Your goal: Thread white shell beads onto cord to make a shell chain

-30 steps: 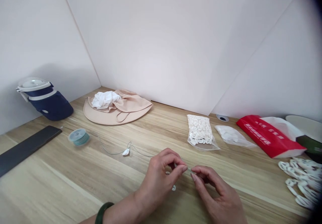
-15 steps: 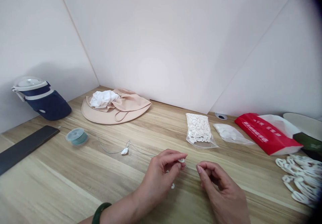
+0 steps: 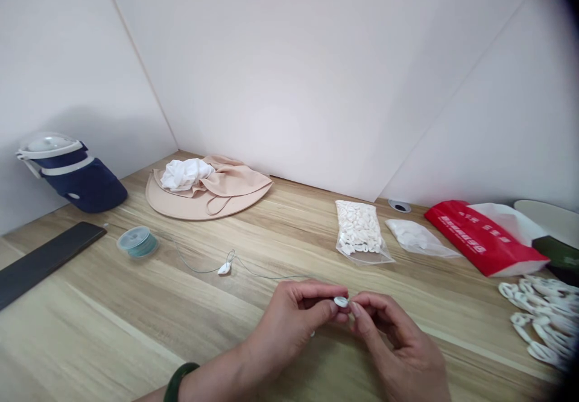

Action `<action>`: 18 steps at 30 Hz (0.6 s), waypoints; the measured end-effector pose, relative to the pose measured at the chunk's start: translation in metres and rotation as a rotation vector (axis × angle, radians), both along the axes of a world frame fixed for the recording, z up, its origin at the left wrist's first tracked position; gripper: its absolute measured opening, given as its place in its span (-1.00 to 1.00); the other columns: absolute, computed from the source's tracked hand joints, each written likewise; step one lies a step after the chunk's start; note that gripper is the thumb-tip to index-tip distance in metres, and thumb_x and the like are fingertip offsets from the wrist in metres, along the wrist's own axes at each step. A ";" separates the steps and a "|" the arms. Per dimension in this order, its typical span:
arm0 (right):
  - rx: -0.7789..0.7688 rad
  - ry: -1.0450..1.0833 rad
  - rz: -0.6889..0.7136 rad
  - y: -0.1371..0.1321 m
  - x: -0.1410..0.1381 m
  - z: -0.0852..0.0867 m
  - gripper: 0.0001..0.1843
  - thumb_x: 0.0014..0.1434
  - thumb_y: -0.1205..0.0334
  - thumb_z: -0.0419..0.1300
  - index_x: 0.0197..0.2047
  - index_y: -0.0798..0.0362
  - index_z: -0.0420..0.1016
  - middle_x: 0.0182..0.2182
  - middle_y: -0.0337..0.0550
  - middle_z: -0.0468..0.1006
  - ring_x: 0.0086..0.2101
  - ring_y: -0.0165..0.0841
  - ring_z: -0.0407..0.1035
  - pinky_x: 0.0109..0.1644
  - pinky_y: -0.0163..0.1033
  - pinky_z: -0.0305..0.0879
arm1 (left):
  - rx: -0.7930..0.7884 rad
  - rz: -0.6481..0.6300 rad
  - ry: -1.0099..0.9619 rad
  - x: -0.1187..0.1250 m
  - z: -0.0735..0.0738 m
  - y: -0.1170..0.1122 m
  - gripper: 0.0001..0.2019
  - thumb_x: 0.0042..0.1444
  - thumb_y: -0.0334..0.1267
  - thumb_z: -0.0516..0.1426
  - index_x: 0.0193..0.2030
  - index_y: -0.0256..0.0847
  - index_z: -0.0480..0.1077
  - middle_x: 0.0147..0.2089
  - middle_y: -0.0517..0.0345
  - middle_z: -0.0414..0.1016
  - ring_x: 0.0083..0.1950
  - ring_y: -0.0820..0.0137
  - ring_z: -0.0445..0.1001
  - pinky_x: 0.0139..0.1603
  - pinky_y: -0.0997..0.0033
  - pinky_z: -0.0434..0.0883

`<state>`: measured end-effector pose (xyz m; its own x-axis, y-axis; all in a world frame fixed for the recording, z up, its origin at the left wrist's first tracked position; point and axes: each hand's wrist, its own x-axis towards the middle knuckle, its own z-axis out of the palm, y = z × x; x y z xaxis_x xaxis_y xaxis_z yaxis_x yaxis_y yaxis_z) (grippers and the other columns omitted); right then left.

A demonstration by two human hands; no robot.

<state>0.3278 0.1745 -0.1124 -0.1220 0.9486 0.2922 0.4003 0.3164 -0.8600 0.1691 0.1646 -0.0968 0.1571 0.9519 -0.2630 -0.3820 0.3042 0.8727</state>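
Head view: what's nearest?

The left hand (image 3: pixel 289 323), with a green bangle (image 3: pixel 180 381) at its wrist, and the right hand (image 3: pixel 398 345), both low over the tabletop (image 3: pixel 113 329).

How do they stand?

Both are nearly closed, with fingers curled in and fingertips almost meeting.

Holding anything?

Yes, a small white shell (image 3: pixel 341 301), pinched between the fingertips of both hands, right in the narrow gap between them.

Anything beneath?

A white sliver (image 3: pixel 312 333) peeks out under the left hand, too hidden to name.

And farther out?

A thin cord (image 3: pixel 266 277) runs from beside the left hand across the wood, through a second shell (image 3: pixel 225 269), toward a teal spool (image 3: pixel 138 242).

What's off to the right?

A heap of white shells (image 3: pixel 538 320), then a bag of shells (image 3: pixel 362 233), a small plastic bag (image 3: pixel 420 238) and a red bag (image 3: pixel 486 239).

And at the back left?

A beige hat (image 3: pixel 217 200) with a white cloth (image 3: pixel 185 174) on it, a navy visor (image 3: pixel 85 188) and a black strip (image 3: pixel 45 263).
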 end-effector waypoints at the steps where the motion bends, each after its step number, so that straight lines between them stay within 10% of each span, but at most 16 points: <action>1: 0.000 0.009 0.013 0.000 0.000 -0.001 -0.90 0.13 0.16 0.22 -0.32 -0.01 0.50 -0.50 -0.27 0.56 -0.50 -0.41 0.49 -0.39 -0.47 0.42 | 0.007 -0.001 -0.003 0.000 0.001 -0.001 -0.78 -0.01 -0.31 0.25 -0.19 -0.26 0.58 -0.17 0.01 0.58 -0.19 0.28 0.55 -0.03 0.29 0.41; 18: 0.088 0.025 0.009 -0.004 -0.003 0.001 -0.97 0.17 0.25 0.17 -0.32 -0.05 0.43 -0.38 -0.26 0.49 -0.36 -0.41 0.44 -0.29 -0.46 0.41 | -0.100 0.022 -0.285 0.001 -0.006 -0.002 -0.66 0.02 -0.26 0.28 -0.06 -0.36 0.49 -0.27 -0.06 0.59 -0.27 0.40 0.53 -0.05 0.35 0.40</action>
